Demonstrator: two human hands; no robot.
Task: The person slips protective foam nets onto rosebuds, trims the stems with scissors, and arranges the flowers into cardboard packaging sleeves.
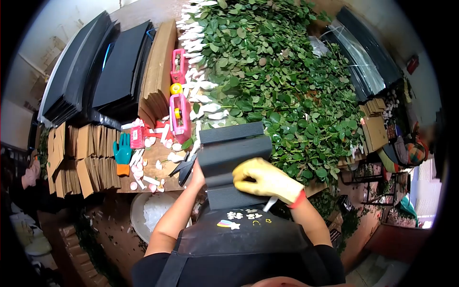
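A black corrugated cardboard sheet [224, 160], creased into several panels, is held up in front of my apron. My left hand [198, 176] is bare and grips its left edge; the fingers are mostly hidden behind the sheet. My right hand [260, 178], in a yellow glove with a red cuff, rests against the sheet's right half near a fold. Its fingers are curled, with thumb and fingertips close to each other at the cardboard. Black scissors [182, 168] lie on the table just left of my left hand.
Leafy green stems [282, 76] with white-wrapped heads cover the table. Pink tape dispensers [180, 119] stand beside them. Black sheets [125, 67] and brown cardboard [158, 71] are stacked left. A teal glove [124, 154], petals and a white bucket [138, 213] are nearby.
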